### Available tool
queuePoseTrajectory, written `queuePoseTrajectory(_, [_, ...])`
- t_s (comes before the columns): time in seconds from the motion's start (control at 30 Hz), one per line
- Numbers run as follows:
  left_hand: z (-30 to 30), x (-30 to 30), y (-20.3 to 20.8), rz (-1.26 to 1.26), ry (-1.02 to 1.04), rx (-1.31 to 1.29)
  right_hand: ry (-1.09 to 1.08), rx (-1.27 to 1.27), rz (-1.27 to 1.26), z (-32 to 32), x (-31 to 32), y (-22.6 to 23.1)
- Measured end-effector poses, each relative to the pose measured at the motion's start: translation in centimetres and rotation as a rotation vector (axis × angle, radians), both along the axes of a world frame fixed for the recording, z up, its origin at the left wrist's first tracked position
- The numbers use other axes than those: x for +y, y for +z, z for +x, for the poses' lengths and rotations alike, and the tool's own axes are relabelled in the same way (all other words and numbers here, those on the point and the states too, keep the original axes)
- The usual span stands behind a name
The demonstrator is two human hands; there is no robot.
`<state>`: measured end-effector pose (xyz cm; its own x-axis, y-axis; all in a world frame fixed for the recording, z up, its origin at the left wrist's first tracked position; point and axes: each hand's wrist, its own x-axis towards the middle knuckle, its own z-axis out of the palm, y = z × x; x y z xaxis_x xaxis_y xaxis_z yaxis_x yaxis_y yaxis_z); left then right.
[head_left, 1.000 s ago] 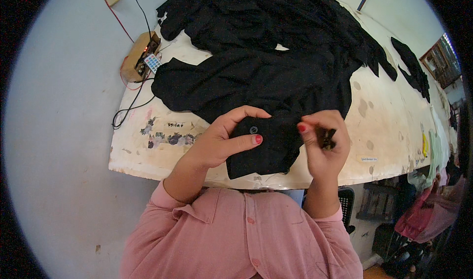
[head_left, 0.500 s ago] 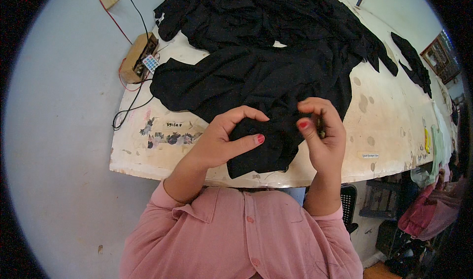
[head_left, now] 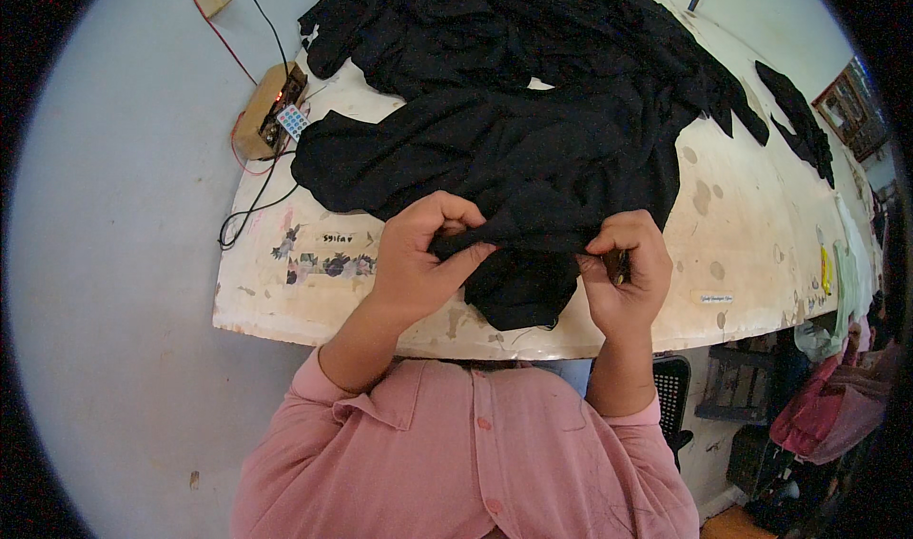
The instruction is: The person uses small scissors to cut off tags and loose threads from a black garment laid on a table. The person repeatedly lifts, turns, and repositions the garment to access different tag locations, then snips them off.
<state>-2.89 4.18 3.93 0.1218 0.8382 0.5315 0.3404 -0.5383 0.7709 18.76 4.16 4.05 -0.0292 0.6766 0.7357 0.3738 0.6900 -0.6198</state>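
A black garment (head_left: 447,154) lies rumpled over the table, its near part reaching toward the front edge. With thumb and fingers my left hand (head_left: 418,263) pinches a fold of this cloth. My right hand (head_left: 635,277) grips the same fold a short way to the right, so a raised ridge of fabric runs between both hands. Inside my right palm sits a small dark, brass-coloured thing (head_left: 620,271), too hidden by the fingers to name. Below the fold, a flap of black cloth (head_left: 518,296) hangs flat on the tabletop.
More black fabric (head_left: 456,25) is heaped at the back of the pale, stained table (head_left: 732,244). A separate black piece (head_left: 797,120) lies far right. On the left stand a wooden box with electronics (head_left: 262,125), a small remote (head_left: 293,120) and loose cables. Pink cloth (head_left: 808,411) hangs at lower right.
Both hands have closed on the cloth, where half a second ago their fingers were apart over it. A fold is now lifted between them, and the near flap shows less.
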Motion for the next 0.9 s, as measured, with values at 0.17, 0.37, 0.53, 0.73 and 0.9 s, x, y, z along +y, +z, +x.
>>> queuePoseTrajectory(0.17, [-0.7,-0.2,0.1,0.248,-0.038,0.146,-0.132,0.020,-0.040,-0.7,-0.1,0.6])
queuePoseTrajectory(0.37, [-0.7,0.0,-0.9,0.554,-0.053,0.158,-0.040,-0.153,-0.069,-0.4,0.4,-0.8])
queuePoseTrajectory(0.53, [-0.4,-0.6,-1.2,0.717,-0.069,0.266,-0.044,0.233,-0.103,0.1,1.7,-3.4])
queuePoseTrajectory(0.73, [0.8,-1.9,-1.9,0.701,-0.164,0.259,0.378,0.983,-0.541,-1.2,1.7,-3.5])
queuePoseTrajectory(0.9, [1.6,-1.3,-1.5,0.603,-0.093,0.103,0.450,1.135,-0.701,-0.8,1.5,-2.9])
